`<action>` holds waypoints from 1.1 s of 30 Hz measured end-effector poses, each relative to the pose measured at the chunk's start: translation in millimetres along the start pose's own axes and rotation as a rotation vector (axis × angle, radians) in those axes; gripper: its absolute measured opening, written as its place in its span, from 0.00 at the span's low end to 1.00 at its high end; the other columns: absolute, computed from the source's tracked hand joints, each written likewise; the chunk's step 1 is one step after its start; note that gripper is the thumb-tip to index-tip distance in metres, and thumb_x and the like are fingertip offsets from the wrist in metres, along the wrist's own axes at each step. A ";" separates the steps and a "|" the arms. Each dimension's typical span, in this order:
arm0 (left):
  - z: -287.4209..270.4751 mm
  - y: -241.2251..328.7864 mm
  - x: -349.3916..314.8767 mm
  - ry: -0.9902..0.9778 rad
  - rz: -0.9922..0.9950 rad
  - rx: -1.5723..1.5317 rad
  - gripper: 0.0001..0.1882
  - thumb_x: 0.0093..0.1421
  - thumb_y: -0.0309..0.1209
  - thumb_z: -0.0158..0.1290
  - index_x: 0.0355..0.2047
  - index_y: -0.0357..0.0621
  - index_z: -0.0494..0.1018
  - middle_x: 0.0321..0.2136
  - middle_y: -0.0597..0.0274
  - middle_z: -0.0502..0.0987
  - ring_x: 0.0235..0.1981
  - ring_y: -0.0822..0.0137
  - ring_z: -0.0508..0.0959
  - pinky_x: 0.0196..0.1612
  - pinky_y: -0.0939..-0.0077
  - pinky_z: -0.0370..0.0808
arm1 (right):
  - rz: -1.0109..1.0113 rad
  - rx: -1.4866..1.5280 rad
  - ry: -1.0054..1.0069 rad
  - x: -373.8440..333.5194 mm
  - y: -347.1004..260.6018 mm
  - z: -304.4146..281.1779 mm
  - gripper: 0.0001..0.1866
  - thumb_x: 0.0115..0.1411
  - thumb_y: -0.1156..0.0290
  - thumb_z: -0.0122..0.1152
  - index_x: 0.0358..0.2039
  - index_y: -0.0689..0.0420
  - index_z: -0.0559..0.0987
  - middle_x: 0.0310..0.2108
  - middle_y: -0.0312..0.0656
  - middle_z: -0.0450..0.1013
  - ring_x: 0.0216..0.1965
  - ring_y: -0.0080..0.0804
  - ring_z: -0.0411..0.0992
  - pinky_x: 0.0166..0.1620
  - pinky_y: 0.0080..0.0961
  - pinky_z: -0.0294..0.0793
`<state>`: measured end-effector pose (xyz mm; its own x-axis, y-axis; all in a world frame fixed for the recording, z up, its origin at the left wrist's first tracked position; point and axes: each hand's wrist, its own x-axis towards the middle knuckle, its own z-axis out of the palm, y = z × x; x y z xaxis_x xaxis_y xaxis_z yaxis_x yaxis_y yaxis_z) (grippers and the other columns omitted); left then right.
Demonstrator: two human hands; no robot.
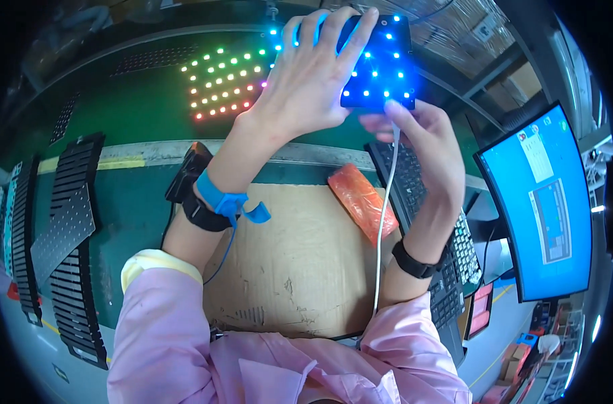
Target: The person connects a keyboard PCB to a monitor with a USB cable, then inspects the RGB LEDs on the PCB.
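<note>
A dark square LED panel (377,74) with rows of bright blue lights is at the top centre. My left hand (306,81) grips its left side, back of the hand up, fingers spread along the panel and thumb hidden. At the panel's lower edge, my right hand (424,135) pinches the end of a white cable (385,209) between thumb and fingers. Whether the plug sits in the panel is hidden. Left of my left hand, another group of lit LEDs (226,84) glows green, yellow and red over the green surface.
Below my hands lies a cardboard sheet (286,269) with an orange-red wrapped packet (364,202). A black keyboard (404,168) and a lit monitor (542,202) stand at the right. Black slotted racks (74,269) and a perforated grey plate (64,232) are at the left. A blue wrist strap (219,195) trails its cord.
</note>
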<state>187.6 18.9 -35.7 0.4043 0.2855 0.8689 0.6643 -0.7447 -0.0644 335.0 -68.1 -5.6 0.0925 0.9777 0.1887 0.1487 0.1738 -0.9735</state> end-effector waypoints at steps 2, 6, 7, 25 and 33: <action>6.2 -5.3 -1.8 0.026 0.009 -0.097 0.47 0.32 0.35 0.58 0.55 0.42 0.50 0.45 0.51 0.58 0.47 0.53 0.58 0.50 0.61 0.53 | 0.051 -0.266 -0.045 -3.0 -4.9 -1.9 0.13 0.57 0.66 0.47 0.29 0.65 0.73 0.21 0.36 0.71 0.22 0.18 0.68 0.29 0.14 0.67; 5.4 -7.3 0.0 0.061 -0.004 -0.174 0.49 0.28 0.36 0.58 0.55 0.43 0.50 0.46 0.51 0.58 0.47 0.52 0.59 0.49 0.59 0.54 | -0.004 -0.221 -0.113 -1.1 4.1 -8.0 0.13 0.56 0.67 0.48 0.27 0.65 0.74 0.16 0.34 0.69 0.18 0.17 0.65 0.23 0.15 0.63; 3.8 -8.5 0.5 0.065 -0.012 -0.181 0.49 0.29 0.37 0.58 0.55 0.44 0.50 0.46 0.50 0.58 0.47 0.52 0.60 0.49 0.58 0.55 | -0.006 -0.221 -0.109 -1.0 6.2 -7.2 0.13 0.56 0.67 0.48 0.27 0.65 0.74 0.16 0.34 0.69 0.18 0.17 0.65 0.23 0.15 0.63; 92.4 -64.1 50.5 -0.577 0.000 -0.020 0.51 0.30 0.45 0.56 0.56 0.46 0.48 0.50 0.48 0.56 0.50 0.49 0.60 0.49 0.52 0.58 | -0.066 0.068 0.542 39.6 76.8 37.6 0.16 0.58 0.66 0.39 0.21 0.62 0.69 0.08 0.35 0.62 0.10 0.19 0.59 0.16 0.18 0.61; 127.8 -103.0 31.7 -0.577 -0.057 0.218 0.50 0.34 0.50 0.56 0.56 0.47 0.47 0.51 0.47 0.56 0.51 0.48 0.59 0.51 0.54 0.59 | -0.259 -0.242 0.586 29.1 138.4 77.1 0.14 0.57 0.67 0.41 0.19 0.60 0.69 0.10 0.45 0.65 0.12 0.39 0.65 0.21 0.34 0.64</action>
<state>212.3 181.7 -64.3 0.5985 0.6473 0.4721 0.7837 -0.5952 -0.1775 282.3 -6.5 -144.8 0.5314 0.6709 0.5171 0.4478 0.2957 -0.8438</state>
